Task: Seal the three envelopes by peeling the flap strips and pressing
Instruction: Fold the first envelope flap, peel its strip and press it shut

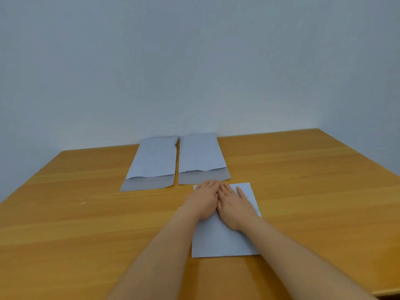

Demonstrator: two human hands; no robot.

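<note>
Wooden surface point(86, 224), orange-brown grain, plain pale blue-grey wall point(194, 61) behind. Three pale blue envelopes on it.

Near envelope point(220, 241) lies flat right of centre, long axis running away from the camera. Both hands sit on its far half, palms down. Left hand point(204, 201) and right hand point(234, 205) are side by side, touching along the inner edges. Fingers point(211, 185) are extended flat and held close together, gripping nothing, pressed onto the paper; fingertips reach the envelope's far edge. Right thumb splays out a bit toward the envelope's right side. The far left corner shows beside the left hand, the far right corner is clear of the right hand. Near half of this envelope is uncovered, plain, no visible flap; whether a flap is folded under the hands cannot be told.

Left envelope point(153, 161) and middle envelope point(200, 154) lie further back, side by side, nearly touching, far ends near the wall. Each has its flap open toward the camera: a darker grey band at the near end, with a wavy mouth edge above it. Middle envelope's flap end is just beyond the fingertips.

Small pale sliver point(83, 203) lies on the surface well to the left; too small to identify.
</note>
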